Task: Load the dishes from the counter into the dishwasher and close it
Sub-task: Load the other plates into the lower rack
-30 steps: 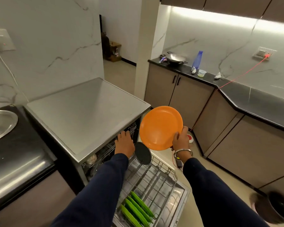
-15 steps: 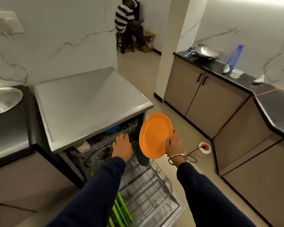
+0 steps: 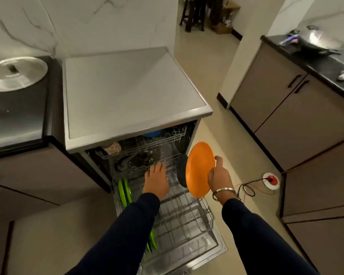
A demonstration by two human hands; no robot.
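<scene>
- The right hand [image 3: 219, 175] pinches a round, smooth orange plate [image 3: 200, 169] by its right rim, thumb on the upper edge and fingers curled behind it; the plate stands almost on edge over the right side of the lower rack [image 3: 184, 211].
- A dark round plate [image 3: 182, 170] stands upright just left of the orange one, against it or nearly so.
- The left hand [image 3: 156, 180] lies flat, fingers straight and together, reaching over the far end of the pulled-out wire rack; whether it touches the wires cannot be told.
- The rack is a grid of thin grey metal wires with upright tines, resting above the lowered dishwasher door [image 3: 197, 253].
- Glossy green plates [image 3: 124, 188] stand on edge in the rack's left side.
- The dishwasher [image 3: 131, 86] has a flat, brushed-steel top; inside, an upper wire rack [image 3: 157, 141] holds a blue dish [image 3: 152, 133].
- On the dark counter [image 3: 16, 112] to the left lies a round, shiny metal lid [image 3: 16, 73] with a small knob.
- Far right, a metal wok [image 3: 316, 43] sits on a black glossy counter [image 3: 326, 64].
- A bangle [image 3: 223, 192] circles the right wrist; both sleeves are dark cloth.
</scene>
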